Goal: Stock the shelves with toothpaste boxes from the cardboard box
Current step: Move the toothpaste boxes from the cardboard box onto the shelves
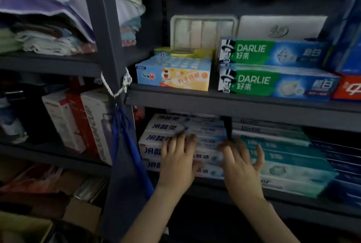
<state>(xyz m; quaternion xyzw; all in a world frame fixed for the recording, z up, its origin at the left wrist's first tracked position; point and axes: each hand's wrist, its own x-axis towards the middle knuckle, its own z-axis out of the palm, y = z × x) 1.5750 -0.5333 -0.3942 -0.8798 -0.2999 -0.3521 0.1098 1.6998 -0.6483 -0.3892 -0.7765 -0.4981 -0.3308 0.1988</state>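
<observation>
Lower left of the frame, brown cardboard shows; whether any boxes remain inside, I can't tell. Centre now: the left hand lies flat-fingered against the white toothpaste stack, which fills its bay on the lower shelf nearly to the top. The right hand, fingers spread, presses the stack's right end, just beside the teal boxes. Neither hand grips anything. Looks like squaring-up, well along. Upper right, two Darlie boxes lie stacked.
</observation>
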